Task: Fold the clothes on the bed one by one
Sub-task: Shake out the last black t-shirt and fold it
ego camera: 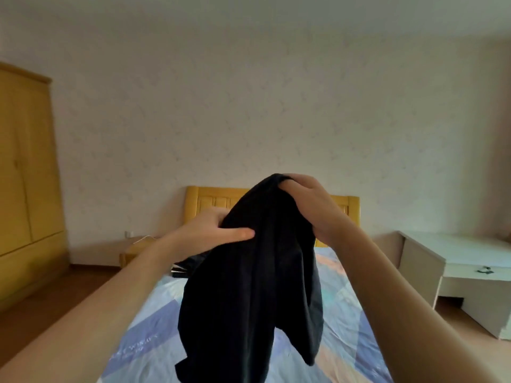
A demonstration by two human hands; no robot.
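Forearms: both are reaching in from the bottom corners, cut off by the frame edge.
Garment [257, 286]: dark cloth is hanging in the air above the bed [351, 313], its long axis running top to bottom, the top bunched at the right hand and the loose end pointing down.
Garment kind: hard to make out, since the folds are bunching together; the lower hem is being cut off by the bottom edge.
Right hand [309, 205]: it is gripping the top of the garment, fingers curling over the cloth, the fingertips being hidden by it.
Left hand [218, 230]: it is pinching the garment's left edge lower down, thumb lying straight across the front, the other fingers being hidden behind the cloth.
Bed: its patterned blue sheet is showing on both sides of the garment; the middle is being covered from view.
Second dark item [185, 268]: it is lying on the bed near the headboard [210, 203], mostly hidden behind the left hand and garment.
Table [453, 258]: white, standing right of the bed.
Wardrobe [27, 189]: standing at the left, cut off.
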